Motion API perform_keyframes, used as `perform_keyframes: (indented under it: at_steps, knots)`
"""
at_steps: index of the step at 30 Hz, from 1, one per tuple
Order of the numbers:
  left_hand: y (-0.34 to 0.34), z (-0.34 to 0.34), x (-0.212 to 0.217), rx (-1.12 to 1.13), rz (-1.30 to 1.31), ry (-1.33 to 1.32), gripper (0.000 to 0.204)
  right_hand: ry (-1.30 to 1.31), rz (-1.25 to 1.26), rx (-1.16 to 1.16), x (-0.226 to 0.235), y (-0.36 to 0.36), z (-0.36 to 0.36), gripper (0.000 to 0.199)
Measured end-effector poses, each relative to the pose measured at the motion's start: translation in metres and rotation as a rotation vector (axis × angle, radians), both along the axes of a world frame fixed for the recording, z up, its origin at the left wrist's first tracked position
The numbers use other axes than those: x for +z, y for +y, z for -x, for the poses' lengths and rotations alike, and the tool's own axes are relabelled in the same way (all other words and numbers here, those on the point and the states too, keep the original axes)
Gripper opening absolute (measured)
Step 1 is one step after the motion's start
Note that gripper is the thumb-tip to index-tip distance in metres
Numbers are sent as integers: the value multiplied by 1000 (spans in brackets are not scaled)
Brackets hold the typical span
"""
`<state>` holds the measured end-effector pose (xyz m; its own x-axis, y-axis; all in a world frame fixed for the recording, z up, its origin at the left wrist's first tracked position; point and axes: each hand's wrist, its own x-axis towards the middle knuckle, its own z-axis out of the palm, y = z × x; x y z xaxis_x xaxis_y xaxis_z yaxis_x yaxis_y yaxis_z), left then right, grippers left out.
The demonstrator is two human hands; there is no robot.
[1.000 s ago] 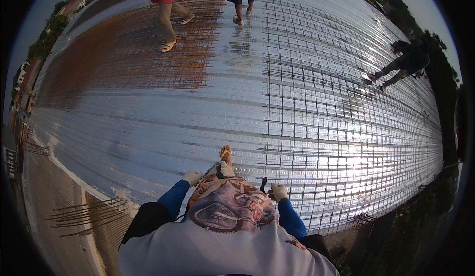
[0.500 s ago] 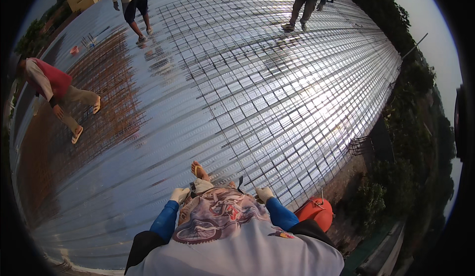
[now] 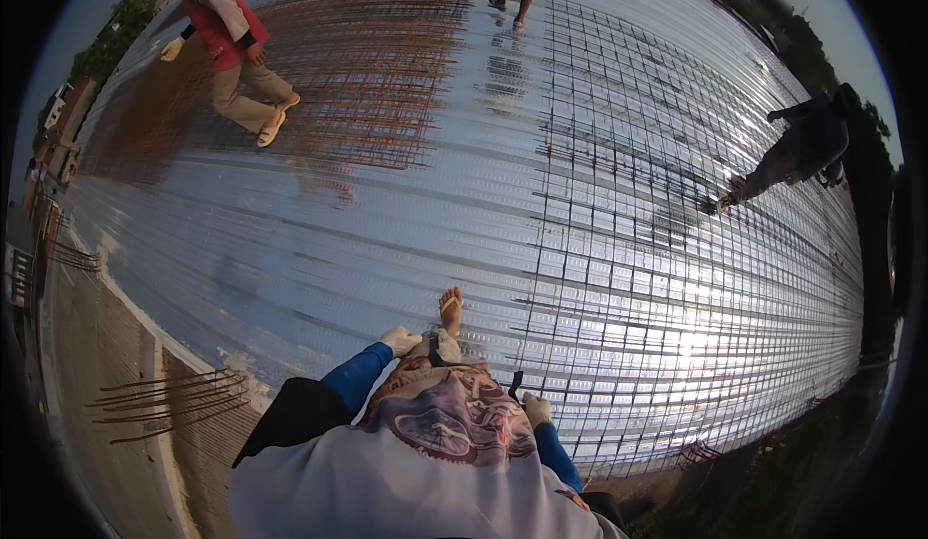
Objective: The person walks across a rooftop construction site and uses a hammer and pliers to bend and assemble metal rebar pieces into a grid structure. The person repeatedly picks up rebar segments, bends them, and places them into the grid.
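While standing on the deck [image 3: 290, 249]: left hand [image 3: 399, 339] low by a bare foot [image 3: 450, 309], right hand [image 3: 536, 408] low at the near edge of the mesh [image 3: 677, 278].
Left hand: in a white glove, curled a little; cannot tell if holding anything.
Right hand: in a white glove, right next to a small dark thing [image 3: 515, 382]; cannot tell if gripping it, and too small to name.
Mesh: thin steel bars crossed in squares, lying flat on the shiny ribbed deck, from just beside the right hand out to the far right.
Feel, as a guess: heavy as a whole sheet, stiff but springy, likely to sag and wobble if lifted at one spot only.
Grip, as a guess: best at the edge, around a bar close to a crossing, hands set well apart; gloves good against sharp bar ends.
Slip, as a guess: bars rough and easy to hold; shiny deck maybe slick under a bare foot.
Rusty mesh [image 3: 387, 75]: brown, flat, far off at the upper left.
Others: one person [image 3: 232, 46] walking by the rusty mesh, one bent person [image 3: 802, 152] over the mesh at the right.
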<state>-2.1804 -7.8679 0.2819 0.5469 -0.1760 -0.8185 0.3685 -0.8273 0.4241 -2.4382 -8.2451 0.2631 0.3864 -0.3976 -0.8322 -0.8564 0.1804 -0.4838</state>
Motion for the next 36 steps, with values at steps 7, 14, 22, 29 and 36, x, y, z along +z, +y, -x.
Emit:
perform_keyframes:
  at_steps: [7, 14, 22, 29, 36]
  knots:
    - [38, 45, -14, 225, 65, 24, 55, -4, -110, 44, 0, -41, -65, 42]
    - [66, 78, -50, 406, 37, -9, 55, -46, -136, 221, 3, -39, -119, 38]
    - [55, 95, -48, 442, 11, 33, 57, -116, -75, 373, 28, -24, -165, 34]
    - [57, 97, -96, 236, -197, -119, 68, -106, -104, 267, 24, -34, -152, 31]
    - [17, 37, 4, 258, -49, 141, 64, -179, 8, 557, -53, -74, -68, 24]
